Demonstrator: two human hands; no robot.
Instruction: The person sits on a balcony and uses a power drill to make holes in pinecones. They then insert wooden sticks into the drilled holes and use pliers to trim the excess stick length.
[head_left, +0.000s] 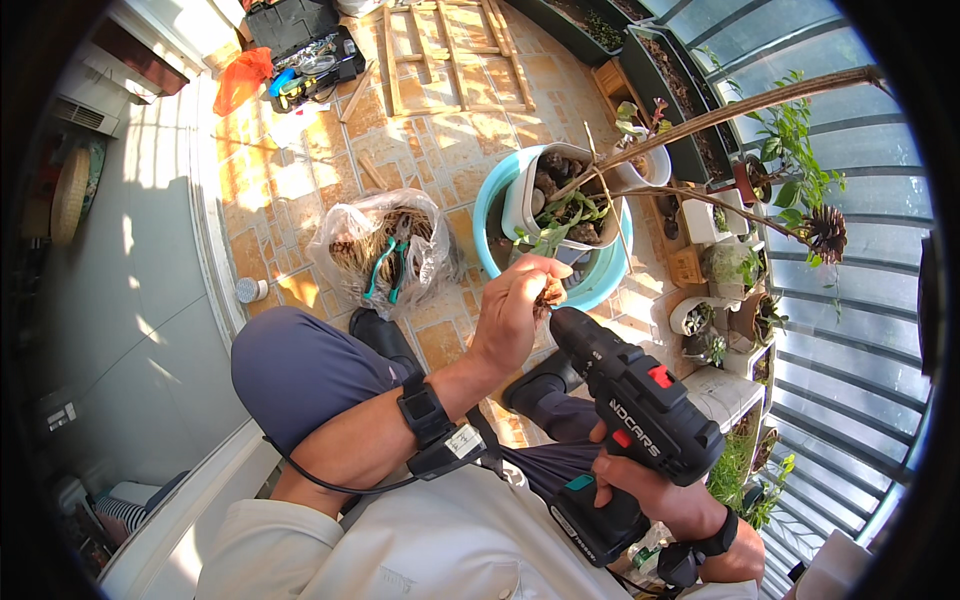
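My left hand (514, 307) pinches a small brown pine cone (550, 294), partly hidden by the fingers. Wrapped around the handle of a black cordless drill (637, 397) is my right hand (637, 476). The drill's chuck points at the cone from the lower right; whether a bit touches it, I cannot tell. Just beyond my hands, a light blue basin (491, 191) holds a white planter (517, 217) with stones and leafy stems. A long dry stalk (720, 112) rises from the planter towards the upper right, and a larger pine cone (827, 234) hangs on a thinner branch.
A clear plastic bag (337, 247) of dry straw stands on the tiled floor, with teal-handled pliers (388, 262) on top. Farther off are an open toolbox (315, 67), an orange bag (244, 79) and a wooden lattice (457, 67). Potted plants (697, 319) line the railing at right.
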